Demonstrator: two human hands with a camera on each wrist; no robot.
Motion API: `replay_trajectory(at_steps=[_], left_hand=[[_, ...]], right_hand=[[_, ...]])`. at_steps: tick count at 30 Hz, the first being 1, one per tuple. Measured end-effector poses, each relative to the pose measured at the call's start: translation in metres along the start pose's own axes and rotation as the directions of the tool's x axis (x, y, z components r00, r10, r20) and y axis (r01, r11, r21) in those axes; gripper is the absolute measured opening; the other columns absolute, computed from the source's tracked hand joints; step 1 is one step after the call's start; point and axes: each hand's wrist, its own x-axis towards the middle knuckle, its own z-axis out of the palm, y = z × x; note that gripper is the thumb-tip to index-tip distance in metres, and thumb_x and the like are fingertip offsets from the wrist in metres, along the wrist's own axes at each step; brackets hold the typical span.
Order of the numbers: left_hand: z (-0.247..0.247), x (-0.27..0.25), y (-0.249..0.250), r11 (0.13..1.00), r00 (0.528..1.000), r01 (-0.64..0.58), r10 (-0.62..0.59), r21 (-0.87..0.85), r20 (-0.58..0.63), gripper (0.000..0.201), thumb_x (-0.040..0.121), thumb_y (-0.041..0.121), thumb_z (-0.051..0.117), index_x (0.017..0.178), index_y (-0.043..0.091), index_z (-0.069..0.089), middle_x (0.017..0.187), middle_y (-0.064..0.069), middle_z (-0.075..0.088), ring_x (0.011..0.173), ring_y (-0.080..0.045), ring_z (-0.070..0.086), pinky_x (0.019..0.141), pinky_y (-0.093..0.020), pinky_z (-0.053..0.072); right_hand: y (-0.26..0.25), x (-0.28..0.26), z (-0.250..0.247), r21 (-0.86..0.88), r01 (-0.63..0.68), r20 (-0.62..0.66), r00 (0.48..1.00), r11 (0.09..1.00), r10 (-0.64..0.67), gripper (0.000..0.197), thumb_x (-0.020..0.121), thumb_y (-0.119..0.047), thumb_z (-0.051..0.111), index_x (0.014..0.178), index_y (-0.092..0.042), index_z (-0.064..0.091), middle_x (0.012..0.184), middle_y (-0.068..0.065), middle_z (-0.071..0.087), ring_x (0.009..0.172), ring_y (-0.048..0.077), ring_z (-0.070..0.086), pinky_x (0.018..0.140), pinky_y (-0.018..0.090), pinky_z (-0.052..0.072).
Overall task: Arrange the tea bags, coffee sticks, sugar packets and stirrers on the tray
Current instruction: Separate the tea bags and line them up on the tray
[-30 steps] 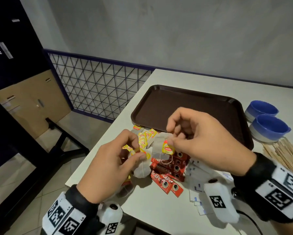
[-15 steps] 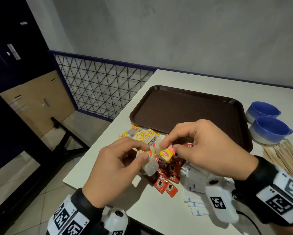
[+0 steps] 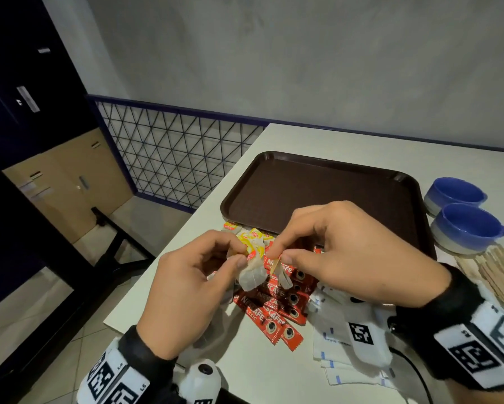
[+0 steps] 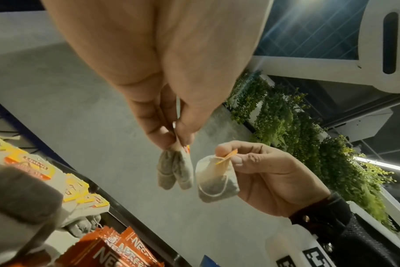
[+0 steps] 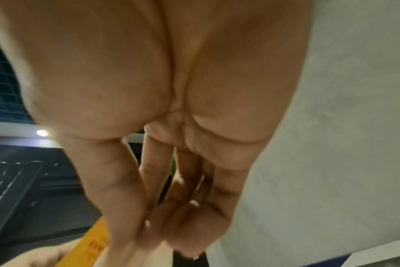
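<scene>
— How far along is it?

— Barely begun, I'd judge. Starting at the left: the left hand is raised over the near part of the table, thumb and forefinger pinching the top of a tea bag that hangs below them; the left wrist view suggests two bags held together there. Behind it, the loose tea bags lie heaped on the table against the tray's near left edge.

— And the other hand?

— The right hand is just beside the left, its thumb and forefinger closed on the orange tag of a second bag, which dangles from it. The two hands seem to be separating bags tangled by their strings.

— Anything on the tray yet?

— Nothing I can see. The brown tray, beyond the hands, shows a bare floor where the hands do not hide it. The red coffee sticks are piled under the hands, the white sugar packets lie to their right, and the wooden stirrers sit at the far right, near two blue bowls. All four kinds remain to be placed.
</scene>
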Motion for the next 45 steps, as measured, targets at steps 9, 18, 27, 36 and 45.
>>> replay_trajectory(at_steps=[9, 18, 27, 36, 45], left_hand=[[0.008, -0.004, -0.006, 0.999, 0.998, 0.017, -0.014, -0.040, 0.068, 0.026, 0.086, 0.012, 0.079, 0.103, 0.025, 0.065, 0.086, -0.003, 0.068, 0.074, -0.024, 0.065, 0.072, -0.045, 0.059], [-0.001, -0.006, -0.001, 0.993, 0.995, 0.041, -0.030, -0.115, 0.096, 0.010, 0.081, 0.020, 0.078, 0.087, 0.026, 0.073, 0.084, -0.003, 0.074, 0.077, -0.022, 0.070, 0.071, -0.034, 0.058], [-0.009, -0.008, 0.000, 0.984, 0.987, 0.068, -0.043, -0.162, 0.152, 0.017, 0.089, 0.010, 0.072, 0.099, 0.024, 0.075, 0.095, -0.005, 0.077, 0.090, -0.022, 0.074, 0.080, -0.032, 0.061], [-0.073, -0.020, -0.029, 0.846, 0.916, 0.147, -0.312, 0.513, 0.251, 0.020, 0.085, 0.044, 0.076, 0.102, 0.040, 0.066, 0.101, 0.018, 0.067, 0.092, -0.005, 0.063, 0.079, -0.034, 0.053], [-0.056, -0.035, -0.037, 0.772, 0.920, 0.170, -0.347, 0.612, 0.182, 0.045, 0.077, 0.033, 0.084, 0.107, 0.041, 0.051, 0.083, 0.013, 0.062, 0.077, -0.006, 0.060, 0.071, -0.033, 0.053]], right_hand=[[-0.002, 0.002, 0.025, -0.048, 0.017, 0.059, 0.998, 0.999, -0.014, 0.013, 0.089, -0.022, 0.074, 0.094, -0.032, 0.079, 0.089, -0.018, 0.065, 0.089, 0.002, 0.062, 0.075, 0.016, 0.046], [0.000, -0.001, 0.029, 0.059, -0.052, -0.011, 0.999, 0.997, 0.053, 0.015, 0.083, -0.014, 0.076, 0.082, -0.028, 0.072, 0.077, -0.011, 0.068, 0.075, 0.009, 0.065, 0.066, 0.026, 0.054], [-0.001, 0.002, 0.037, 0.167, -0.036, -0.065, 0.997, 0.985, 0.047, 0.021, 0.082, -0.019, 0.084, 0.092, -0.031, 0.070, 0.087, -0.012, 0.070, 0.078, 0.005, 0.065, 0.071, 0.021, 0.053], [0.003, 0.003, 0.047, 0.142, -0.099, -0.016, 0.995, 0.985, 0.102, 0.021, 0.082, -0.017, 0.085, 0.092, -0.033, 0.075, 0.082, -0.010, 0.072, 0.074, 0.010, 0.067, 0.072, 0.029, 0.057], [-0.003, 0.003, 0.053, 0.069, -0.087, 0.034, 0.996, 0.994, 0.085, 0.020, 0.084, -0.022, 0.084, 0.091, -0.038, 0.075, 0.083, -0.015, 0.071, 0.078, 0.007, 0.067, 0.071, 0.023, 0.053]])
